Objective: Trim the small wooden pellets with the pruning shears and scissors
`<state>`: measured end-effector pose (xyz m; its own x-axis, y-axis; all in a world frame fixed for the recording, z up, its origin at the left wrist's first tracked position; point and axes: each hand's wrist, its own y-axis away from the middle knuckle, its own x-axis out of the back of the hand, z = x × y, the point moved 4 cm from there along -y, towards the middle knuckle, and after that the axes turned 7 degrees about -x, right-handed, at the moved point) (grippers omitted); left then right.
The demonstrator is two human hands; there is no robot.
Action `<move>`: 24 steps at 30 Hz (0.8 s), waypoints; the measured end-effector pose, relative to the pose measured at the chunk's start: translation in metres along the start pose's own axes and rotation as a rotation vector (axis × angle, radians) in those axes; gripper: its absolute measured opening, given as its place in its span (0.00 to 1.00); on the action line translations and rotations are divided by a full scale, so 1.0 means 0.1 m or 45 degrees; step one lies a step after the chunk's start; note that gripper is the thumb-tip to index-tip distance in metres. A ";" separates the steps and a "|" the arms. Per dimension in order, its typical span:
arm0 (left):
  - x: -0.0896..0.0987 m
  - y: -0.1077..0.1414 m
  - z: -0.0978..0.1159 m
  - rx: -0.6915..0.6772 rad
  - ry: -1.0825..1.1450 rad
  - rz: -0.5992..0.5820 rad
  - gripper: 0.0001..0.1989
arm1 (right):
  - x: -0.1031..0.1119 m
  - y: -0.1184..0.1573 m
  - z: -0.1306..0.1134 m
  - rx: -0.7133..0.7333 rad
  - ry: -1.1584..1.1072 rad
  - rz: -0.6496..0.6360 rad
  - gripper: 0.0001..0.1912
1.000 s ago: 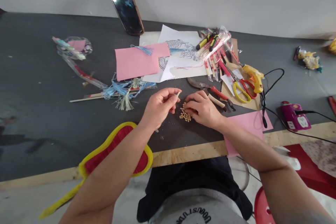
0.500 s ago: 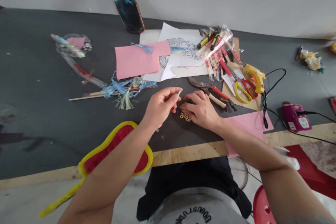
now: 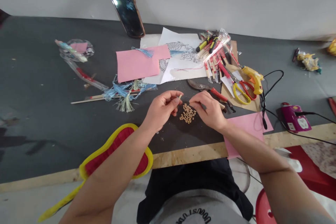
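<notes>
My left hand [image 3: 162,108] is closed, with a short pale stick [image 3: 180,96] pinched between thumb and forefinger. Just right of it, a pile of small tan wooden bits [image 3: 188,113] lies on the dark table. My right hand [image 3: 209,109] hovers at the right side of the pile. Its thumb and fingertips are pressed together, and whatever they hold, if anything, is too small to make out. Behind that hand lie pruning shears [image 3: 202,86] with a red handle, partly covered by the hand.
A yellow-edged red fan [image 3: 118,143] lies under my left forearm. Blue tassels [image 3: 118,91] and sticks are at left. Pink paper [image 3: 141,64], scissors [image 3: 243,89], a glue gun [image 3: 252,76] and bagged chopsticks [image 3: 215,54] lie further back. A phone [image 3: 124,5] leans on the wall.
My right hand has lifted off the wooden bits and moved slightly right, its fingers drawing together. More of the pile shows. My left hand still holds the stick in nearly the same place.
</notes>
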<state>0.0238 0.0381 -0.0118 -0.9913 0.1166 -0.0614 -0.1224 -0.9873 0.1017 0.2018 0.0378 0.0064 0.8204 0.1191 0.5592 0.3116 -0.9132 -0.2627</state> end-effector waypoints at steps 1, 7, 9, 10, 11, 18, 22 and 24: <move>-0.01 0.01 0.00 0.011 -0.018 -0.011 0.19 | 0.02 0.00 0.02 -0.094 -0.123 0.007 0.07; -0.09 0.06 0.01 0.046 -0.034 -0.139 0.16 | -0.02 0.06 0.11 -0.398 -0.646 -0.071 0.09; -0.11 0.07 0.00 0.074 0.002 -0.173 0.16 | -0.03 0.06 0.11 -0.371 -0.648 -0.070 0.10; -0.12 0.08 0.00 0.087 0.021 -0.185 0.16 | -0.04 0.06 0.11 -0.365 -0.635 -0.075 0.10; -0.12 0.08 0.00 0.097 0.033 -0.195 0.16 | -0.05 0.06 0.12 -0.365 -0.619 -0.079 0.10; -0.15 0.09 0.00 0.127 0.044 -0.266 0.14 | -0.05 0.06 0.15 -0.397 -0.573 -0.077 0.11; -0.16 0.09 0.01 0.110 0.023 -0.282 0.14 | -0.06 0.06 0.14 -0.383 -0.591 -0.096 0.13; -0.16 0.10 0.02 0.097 0.010 -0.290 0.14 | -0.06 0.07 0.13 -0.360 -0.595 -0.096 0.14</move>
<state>0.0380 0.0269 -0.0081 -0.9372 0.3344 -0.0994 -0.3466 -0.9245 0.1585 0.2050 0.0362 -0.0091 0.9465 0.2894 0.1430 0.2893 -0.9570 0.0222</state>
